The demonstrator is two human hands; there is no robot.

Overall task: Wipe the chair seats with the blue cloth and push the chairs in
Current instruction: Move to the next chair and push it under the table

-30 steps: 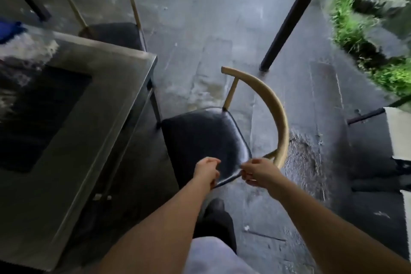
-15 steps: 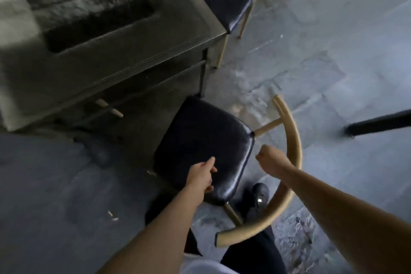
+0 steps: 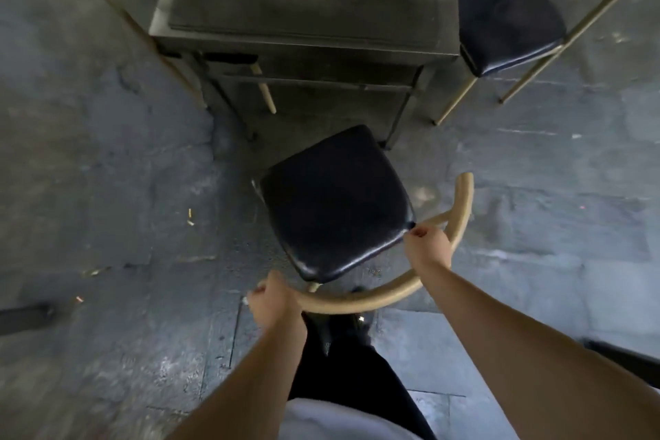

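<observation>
Head view looks straight down on your two hands at the curved wooden backrest [image 3: 360, 304] of the chair [image 3: 335, 204] in the middle of the frame. Your left hand [image 3: 276, 304] is wrapped around the left end of the rail, fingers curled over it. Your right hand [image 3: 426, 248] is closed near where the rail's strut meets the back right corner of the black seat; it seems to grasp the rail or strut there, though the exact hold is hard to read. The seat sits turned at an angle, its far corner aimed at the gap under the desk [image 3: 307, 3] at the top centre, not yet tucked beneath. A second chair [image 3: 507, 18] stands at the upper right beside the desk. No blue cloth shows anywhere in the frame, so where it lies cannot be told.

The step in hand looks like pushing this chair in. To do it well, first square the seat to the desk edge: ease your right hand forward more than your left so the chair turns straight. Then push evenly through both hands, keeping the rail level so the legs slide on the rough stone floor [image 3: 107, 189] instead of catching a joint. Watch the desk's lower crossbar [image 3: 314, 82] and legs as the front legs pass.
</observation>
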